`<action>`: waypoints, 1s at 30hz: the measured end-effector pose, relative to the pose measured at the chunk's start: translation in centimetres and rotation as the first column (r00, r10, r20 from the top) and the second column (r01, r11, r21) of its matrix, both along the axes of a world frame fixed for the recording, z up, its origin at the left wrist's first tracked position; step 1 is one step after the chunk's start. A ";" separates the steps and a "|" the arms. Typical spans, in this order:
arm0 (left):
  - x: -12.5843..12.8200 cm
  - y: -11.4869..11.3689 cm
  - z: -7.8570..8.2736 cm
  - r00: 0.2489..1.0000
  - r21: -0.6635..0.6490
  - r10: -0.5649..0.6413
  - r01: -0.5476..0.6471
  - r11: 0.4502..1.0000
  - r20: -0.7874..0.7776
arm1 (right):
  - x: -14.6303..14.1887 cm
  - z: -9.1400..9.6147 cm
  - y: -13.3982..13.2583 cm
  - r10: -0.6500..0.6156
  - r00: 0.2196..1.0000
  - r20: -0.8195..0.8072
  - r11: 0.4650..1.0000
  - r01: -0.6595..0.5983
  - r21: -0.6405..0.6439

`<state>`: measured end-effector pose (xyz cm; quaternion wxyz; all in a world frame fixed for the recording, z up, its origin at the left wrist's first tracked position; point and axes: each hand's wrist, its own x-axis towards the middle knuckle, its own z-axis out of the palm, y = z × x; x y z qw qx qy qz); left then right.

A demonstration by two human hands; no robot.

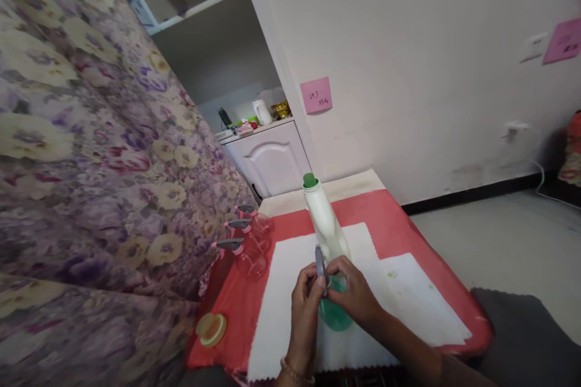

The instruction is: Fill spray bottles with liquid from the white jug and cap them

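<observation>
Spray bottle (336, 316), rounded and translucent green, sits toward 6 o'clock on the red-covered counter (241, 315), the grip of the left hand (306, 302) closed on its grey plastic trigger head (320, 262) and that of the right hand (354, 291) pinching just below (the join is hidden by fingers). Fitting or loosening that head seems the step in hand, so the next move probably calls for a steady bottle and an even twist. Toward 12, a smooth, tapering pale flask (324, 214) rises from scallop-edged white cloth (282, 272).
</observation>
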<state>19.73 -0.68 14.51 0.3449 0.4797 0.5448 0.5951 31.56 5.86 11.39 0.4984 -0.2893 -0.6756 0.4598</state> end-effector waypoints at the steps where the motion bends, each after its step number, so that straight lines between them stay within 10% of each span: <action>1: 0.0 0.0 0.0 1.000 0.000 0.001 -0.001 1.000 0.003 | 0.0 0.0 -0.1 -0.013 1.000 0.014 1.000 0.013 -0.002; 6: 0.0 0.1 -0.1 1.000 0.007 0.008 -0.008 1.000 0.020 | 0.3 -0.4 0.3 0.202 0.979 0.014 0.977 -0.202 0.066; 12: 0.0 0.0 0.1 1.000 0.005 0.008 -0.008 1.000 0.005 | -0.2 -0.8 -0.1 -0.007 1.000 0.017 0.999 0.006 0.048; 30: 0.2 0.1 0.2 0.999 0.015 0.035 -0.035 0.999 -0.016 | 0.2 -0.7 0.5 0.171 0.985 -0.016 0.983 -0.169 0.073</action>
